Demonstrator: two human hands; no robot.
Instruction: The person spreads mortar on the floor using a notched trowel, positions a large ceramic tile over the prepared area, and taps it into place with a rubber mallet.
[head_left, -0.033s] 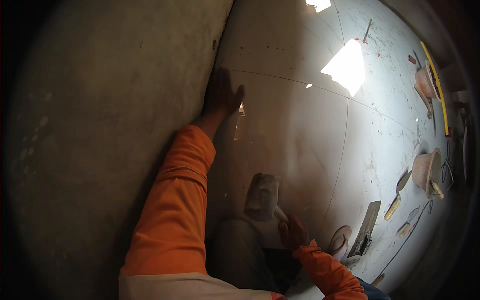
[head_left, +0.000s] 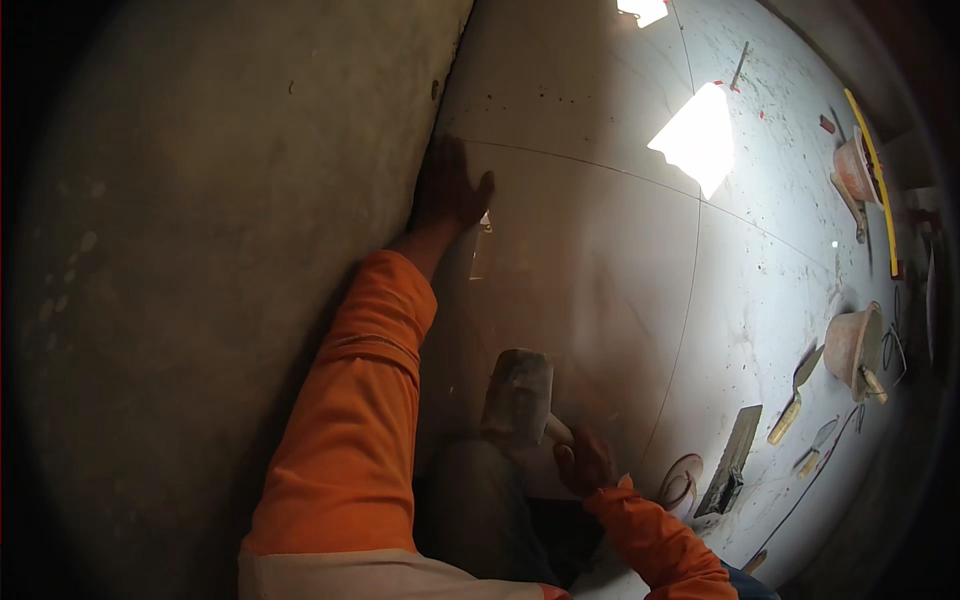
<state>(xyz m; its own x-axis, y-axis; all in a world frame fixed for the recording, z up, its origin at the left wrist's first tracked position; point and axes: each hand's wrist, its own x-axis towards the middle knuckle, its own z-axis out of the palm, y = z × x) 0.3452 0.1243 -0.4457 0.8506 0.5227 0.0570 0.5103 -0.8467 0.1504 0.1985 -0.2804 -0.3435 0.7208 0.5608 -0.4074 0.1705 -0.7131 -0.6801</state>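
Observation:
My left hand (head_left: 450,190) lies flat on the pale floor tile (head_left: 540,240), right where it meets the grey wall (head_left: 220,230). Its fingers are stretched out and the thumb stands apart. Closed around the pale handle of a mallet (head_left: 518,397) is my right hand (head_left: 585,462), low in the picture. The mallet has a thick, dark grey, blocky head, held over the tile near my knee (head_left: 475,490). Whether the head touches the tile, I cannot tell. A thin dark joint line (head_left: 570,157) crosses just beyond my left fingertips.
To the right lie a notched trowel (head_left: 733,460), a pointed trowel (head_left: 797,395) and a smaller trowel (head_left: 818,448). A bucket (head_left: 850,340) and another bucket (head_left: 850,165) stand farther right, beside a long yellow level (head_left: 878,185). A sandal (head_left: 682,478) shows near my right forearm.
The mallet head has shifted slightly left and tilted a little, with my right hand moving along. My left hand stays on the tile.

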